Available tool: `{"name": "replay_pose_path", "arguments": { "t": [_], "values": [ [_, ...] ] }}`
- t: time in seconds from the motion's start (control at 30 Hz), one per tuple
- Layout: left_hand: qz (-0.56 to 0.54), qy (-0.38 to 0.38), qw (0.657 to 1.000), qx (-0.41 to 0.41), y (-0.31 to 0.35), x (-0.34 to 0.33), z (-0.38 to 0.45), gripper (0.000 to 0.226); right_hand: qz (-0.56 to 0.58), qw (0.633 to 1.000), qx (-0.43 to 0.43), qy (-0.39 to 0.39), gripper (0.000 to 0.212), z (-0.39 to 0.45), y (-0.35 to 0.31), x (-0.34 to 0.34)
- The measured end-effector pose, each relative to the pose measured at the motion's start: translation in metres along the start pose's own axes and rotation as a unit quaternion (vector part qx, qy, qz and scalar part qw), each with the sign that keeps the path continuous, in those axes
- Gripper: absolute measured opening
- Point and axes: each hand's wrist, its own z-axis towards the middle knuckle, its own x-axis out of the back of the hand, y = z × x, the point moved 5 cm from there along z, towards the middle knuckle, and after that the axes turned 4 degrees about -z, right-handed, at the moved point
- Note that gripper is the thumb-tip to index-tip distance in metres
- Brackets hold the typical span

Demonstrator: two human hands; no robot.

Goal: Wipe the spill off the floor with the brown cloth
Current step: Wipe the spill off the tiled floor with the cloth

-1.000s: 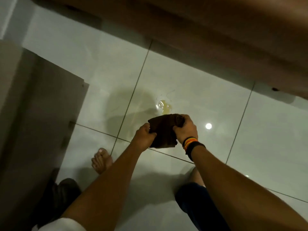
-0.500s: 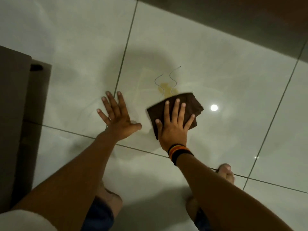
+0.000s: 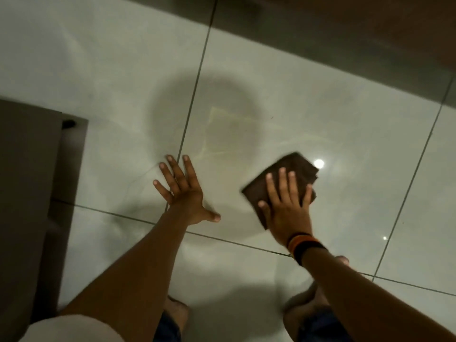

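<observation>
Nearest the camera, the person's two bare forearms reach forward and down over bent knees in dark blue shorts (image 3: 320, 324), with a white sleeve (image 3: 71, 329) at the lower left edge. A toe shows just beyond the right forearm. On the right wrist sits a stack of orange and black wristbands (image 3: 304, 245). Farther out, the left hand (image 3: 186, 193) lies flat on the floor (image 3: 98, 70), fingers spread and holding nothing, across a dark grout line. The right hand (image 3: 287, 208) is also spread flat, palm pressing down on the brown cloth (image 3: 278, 178), which lies folded on the glossy pale tile to the right of the left hand, well apart from it; its edges look blurred. Just beyond the cloth's far corner, a round lamp reflection (image 3: 319, 163) shines on the tile. Between and beyond the hands, faint yellowish streaks of the spill (image 3: 214, 134) cross the tile inside a round shadow. A grey-brown cabinet (image 3: 24, 193) stands at the left, and a dark brown edge runs across the far top right.
</observation>
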Motion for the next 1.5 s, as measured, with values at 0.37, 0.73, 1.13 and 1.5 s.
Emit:
{"name": "replay_pose_path", "arguments": {
  "t": [0.37,0.73,1.13,1.5],
  "values": [
    [0.0,0.023,1.0,-0.014,0.009,0.003,-0.006,0.182,-0.08,0.982,0.16,0.062,0.07,0.082,-0.071,0.054],
    [0.001,0.026,1.0,-0.004,0.009,0.003,-0.001,0.186,0.025,0.997,-0.029,0.068,0.082,0.161,-0.037,0.096],
    [0.009,0.048,0.999,-0.005,0.001,-0.002,0.008,0.186,-0.021,0.999,0.028,0.023,0.073,0.13,0.016,0.095],
    [0.069,0.076,0.992,-0.072,-0.017,0.013,-0.05,0.134,-0.118,0.933,0.335,-0.06,0.073,-0.036,-0.058,0.009]
  ]
}}
